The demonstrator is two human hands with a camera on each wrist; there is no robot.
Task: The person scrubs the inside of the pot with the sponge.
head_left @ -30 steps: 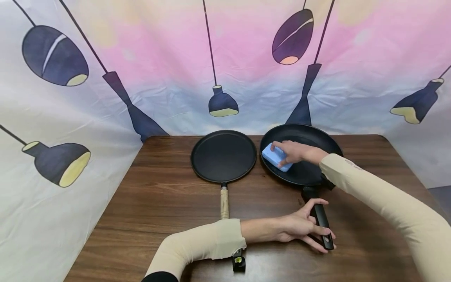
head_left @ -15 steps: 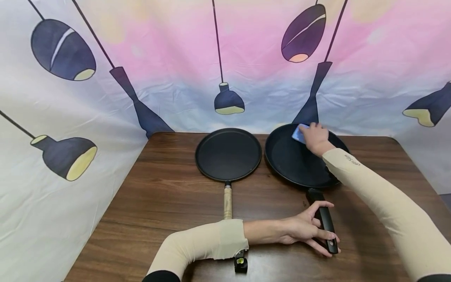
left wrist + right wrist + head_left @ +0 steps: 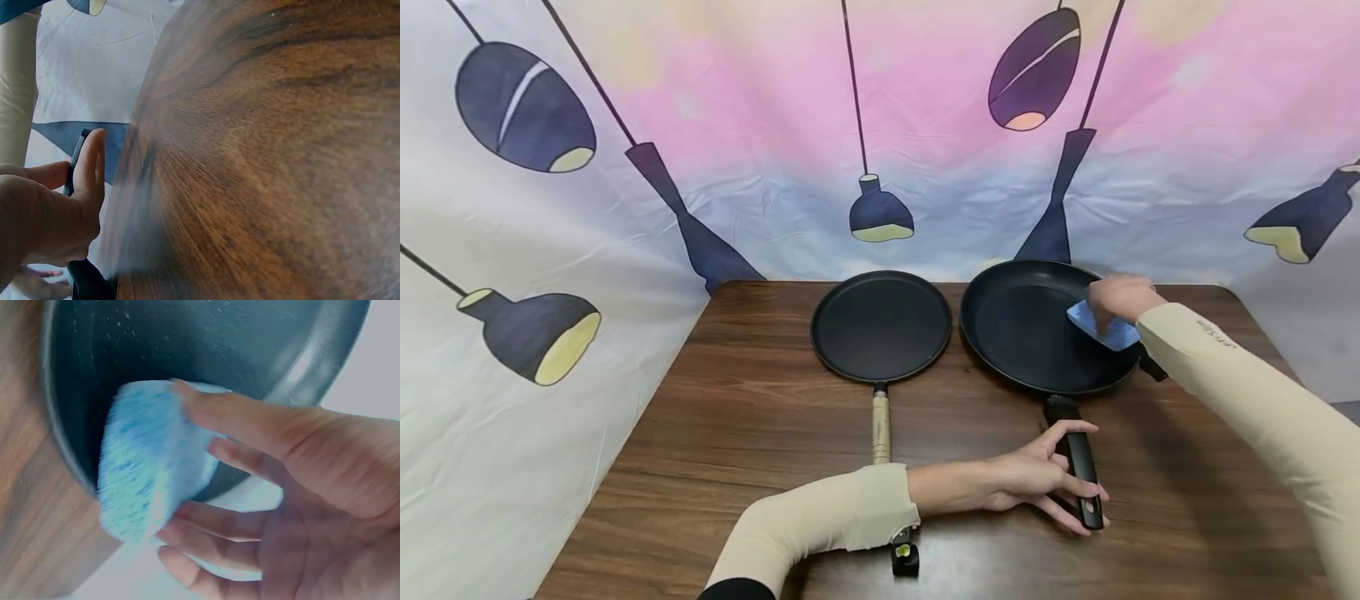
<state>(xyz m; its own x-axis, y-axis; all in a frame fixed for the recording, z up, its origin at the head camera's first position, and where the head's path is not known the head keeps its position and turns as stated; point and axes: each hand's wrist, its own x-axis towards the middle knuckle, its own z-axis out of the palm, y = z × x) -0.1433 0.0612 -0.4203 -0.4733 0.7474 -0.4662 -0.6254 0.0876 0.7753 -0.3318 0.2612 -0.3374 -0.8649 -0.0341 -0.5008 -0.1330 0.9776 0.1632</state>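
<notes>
- Blue sponge (image 3: pixel 1105 328) sits at the right side of the frying pan (image 3: pixel 1018 321), by the inner edge; whether it presses the wall or hangs just clear, we cannot tell.
- Right hand (image 3: pixel 1122 298) is directly over the sponge; we see thumb and fingers pinching it.
- Long handle (image 3: pixel 1081 458) runs from the pan toward the person, slanting slightly right. Left hand (image 3: pixel 1030 483), reaching across from the left, grips it near the free end.
- Key relation, we judge: the pan's bare middle lies left of the sponge, right hand nearer, left hand anchoring the handle below.
- Flat pan (image 3: pixel 880 325) rests untouched, just left.
</notes>
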